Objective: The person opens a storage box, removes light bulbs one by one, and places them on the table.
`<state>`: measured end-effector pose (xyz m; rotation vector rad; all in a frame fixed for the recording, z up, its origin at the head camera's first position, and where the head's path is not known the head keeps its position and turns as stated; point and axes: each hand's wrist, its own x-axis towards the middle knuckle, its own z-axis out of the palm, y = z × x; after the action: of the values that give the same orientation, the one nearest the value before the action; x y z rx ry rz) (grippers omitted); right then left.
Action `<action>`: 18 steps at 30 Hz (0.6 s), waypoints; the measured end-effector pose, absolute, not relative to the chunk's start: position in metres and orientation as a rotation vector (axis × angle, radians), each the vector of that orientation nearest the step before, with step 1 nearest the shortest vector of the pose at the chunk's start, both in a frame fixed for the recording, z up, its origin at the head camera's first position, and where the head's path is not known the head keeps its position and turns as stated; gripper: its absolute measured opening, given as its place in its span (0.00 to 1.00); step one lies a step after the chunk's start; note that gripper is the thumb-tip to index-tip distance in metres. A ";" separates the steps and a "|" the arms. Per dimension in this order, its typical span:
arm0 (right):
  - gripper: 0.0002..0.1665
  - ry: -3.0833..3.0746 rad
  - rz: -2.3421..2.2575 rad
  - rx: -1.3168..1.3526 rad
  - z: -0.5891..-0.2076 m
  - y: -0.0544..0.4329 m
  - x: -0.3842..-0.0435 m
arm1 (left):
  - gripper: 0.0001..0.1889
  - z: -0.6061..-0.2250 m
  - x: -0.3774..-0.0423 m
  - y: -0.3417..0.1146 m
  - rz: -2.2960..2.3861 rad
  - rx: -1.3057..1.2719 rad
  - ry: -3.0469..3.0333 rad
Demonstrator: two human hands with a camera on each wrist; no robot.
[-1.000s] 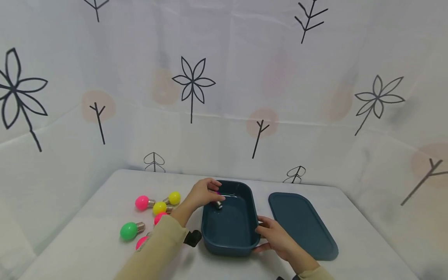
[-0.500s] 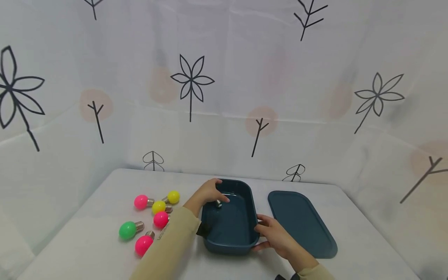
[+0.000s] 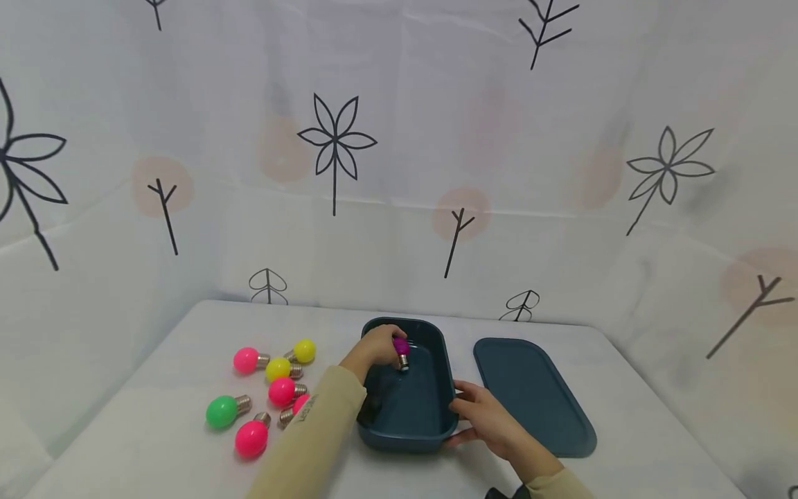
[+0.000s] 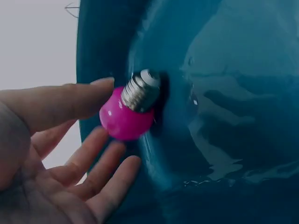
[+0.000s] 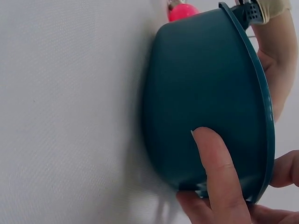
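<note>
In a deep teal plastic box (image 3: 408, 423), a magenta light bulb (image 4: 126, 119) lies near the left wall with its silver screw base pointing upward and right in the left wrist view. My left hand (image 3: 378, 344) reaches over that wall. Its thumb overlaps the bulb's edge, and the loosely spread fingertips (image 4: 122, 175) lie just below it; the index fingertip is hidden. At the near right corner my right hand (image 3: 489, 421) grips the box, thumb (image 5: 215, 158) along the outer near wall and other fingers round the corner and at the rim.
Several bulbs lie on the white table left of the box: pink (image 3: 252, 439), green (image 3: 222, 412) and yellow (image 3: 304, 351). One more pink bulb (image 3: 302, 402) is partly covered by the left sleeve. A flat teal lid (image 3: 536, 398) lies to the right.
The magenta bulb, mostly hidden under my left hand before, now shows farther right inside the box. The left hand has turned and shifted slightly. My right hand keeps its place on the box.
</note>
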<state>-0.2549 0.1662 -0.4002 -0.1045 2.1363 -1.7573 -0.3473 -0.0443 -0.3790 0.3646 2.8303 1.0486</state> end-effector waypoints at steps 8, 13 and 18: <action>0.32 2.139 -1.763 -0.084 -0.401 0.167 -0.254 | 0.34 -0.383 -0.358 -0.030 0.796 0.509 2.849; 0.32 2.130 -1.763 -0.098 -0.402 0.166 -0.256 | 0.25 -0.388 -0.359 -0.021 0.827 0.435 2.910; 0.32 2.130 -1.764 -0.105 -0.402 0.168 -0.256 | 0.19 -0.395 -0.359 -0.016 0.956 0.351 2.927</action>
<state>-0.2560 0.1676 -0.4021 -0.1049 2.1305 -1.7640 -0.3592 -0.0158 -0.3946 0.3509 2.9267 0.9557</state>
